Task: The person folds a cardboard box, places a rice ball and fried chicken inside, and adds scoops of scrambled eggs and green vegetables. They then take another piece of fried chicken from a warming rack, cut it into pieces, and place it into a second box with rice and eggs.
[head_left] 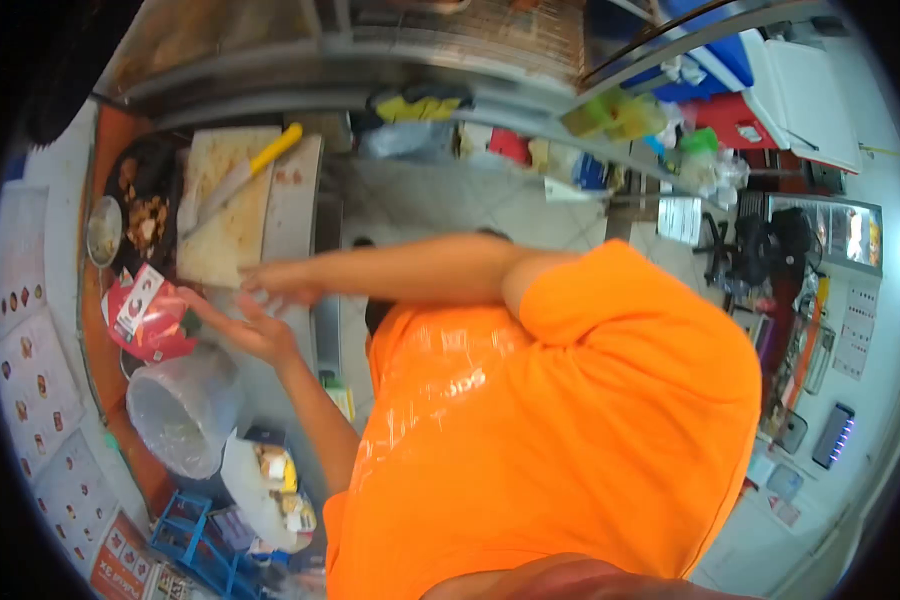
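My left hand (257, 328) reaches over the counter with its fingers stretched out and apart, palm up. Its fingertips come right to a red plastic package (150, 322) with a white label. Above it in the view, my right hand (288, 281) is slightly blurred, its fingers loose and holding nothing visible. That hand lies beside the near corner of a stained cutting board (228, 215). Across the board rests a knife with a yellow handle (277, 148). Below the package stands a container lined with clear plastic (185, 410).
A dark pan with browned food pieces (147, 220) and a small metal bowl (105, 232) sit behind the board. Further along are a white tray with packets (260, 490) and a blue rack (185, 530). A metal shelf (400, 105) runs along the side.
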